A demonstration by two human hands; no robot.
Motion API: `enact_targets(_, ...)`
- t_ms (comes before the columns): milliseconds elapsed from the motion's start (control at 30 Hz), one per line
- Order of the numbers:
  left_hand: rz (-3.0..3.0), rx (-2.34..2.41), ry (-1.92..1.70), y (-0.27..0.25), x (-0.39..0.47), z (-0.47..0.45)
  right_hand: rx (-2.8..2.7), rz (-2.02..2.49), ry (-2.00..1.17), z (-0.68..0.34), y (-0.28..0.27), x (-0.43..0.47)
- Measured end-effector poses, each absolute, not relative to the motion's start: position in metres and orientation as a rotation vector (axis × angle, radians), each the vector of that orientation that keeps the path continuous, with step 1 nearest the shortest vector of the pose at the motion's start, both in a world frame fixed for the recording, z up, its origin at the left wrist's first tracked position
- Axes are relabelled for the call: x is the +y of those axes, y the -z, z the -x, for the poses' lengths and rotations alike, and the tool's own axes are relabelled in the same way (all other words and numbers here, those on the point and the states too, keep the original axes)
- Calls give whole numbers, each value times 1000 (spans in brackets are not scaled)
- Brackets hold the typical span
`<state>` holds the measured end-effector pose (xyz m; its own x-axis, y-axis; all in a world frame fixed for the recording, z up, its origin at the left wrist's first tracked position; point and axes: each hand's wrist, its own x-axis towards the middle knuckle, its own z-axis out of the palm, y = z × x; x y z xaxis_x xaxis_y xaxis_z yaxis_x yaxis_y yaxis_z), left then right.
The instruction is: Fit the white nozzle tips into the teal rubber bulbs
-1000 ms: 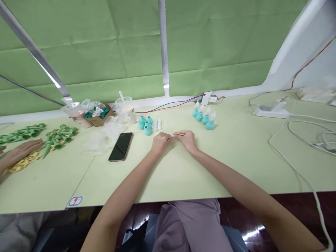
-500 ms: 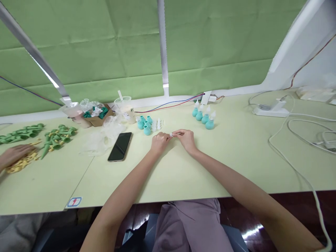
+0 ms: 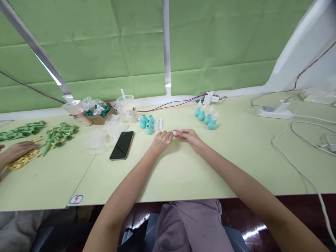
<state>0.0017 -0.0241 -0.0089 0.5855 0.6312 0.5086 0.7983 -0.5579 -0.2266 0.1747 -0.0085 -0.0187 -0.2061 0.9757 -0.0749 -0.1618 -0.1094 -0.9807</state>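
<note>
My left hand [image 3: 162,139] and my right hand [image 3: 190,137] meet above the table, fingertips pinched on a small white translucent piece [image 3: 174,133] between them. Its exact shape is mostly covered by the fingers. Just beyond my left hand stand several open-necked turquoise bulbs [image 3: 149,128]. Beside them, small white translucent nozzle-like parts [image 3: 160,123] are lined up in rows. Behind my right hand, several turquoise bulbs with white pointed tips [image 3: 212,123] stand upright in a slanting row.
A black phone [image 3: 122,145] lies left of my arms, near crumpled plastic bags [image 3: 102,138], a cup with a straw [image 3: 130,109] and a cardboard box [image 3: 101,118]. Farther left, another person's hand [image 3: 22,150] rests on yellow pieces near green horn-shaped parts [image 3: 61,134]. A power strip [image 3: 275,111] and cables lie right.
The fingers of my right hand have shifted around the small white piece, and the hand has turned slightly. My left hand keeps its pinch. The whole view has moved a little.
</note>
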Motion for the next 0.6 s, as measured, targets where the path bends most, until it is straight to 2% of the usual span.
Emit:
enact_targets(167, 2388, -1065, 480, 8, -24, 2, -1080, 1030, -1526, -171, 20, -11)
enact_targets(400, 2392, -1125, 487, 8, -23, 1, -1161, 1114, -1089, -155, 21, -18)
enact_targets(600, 2370, -1185, 415, 10, -24, -2, -1201, 1107, -1062, -157, 25, -16)
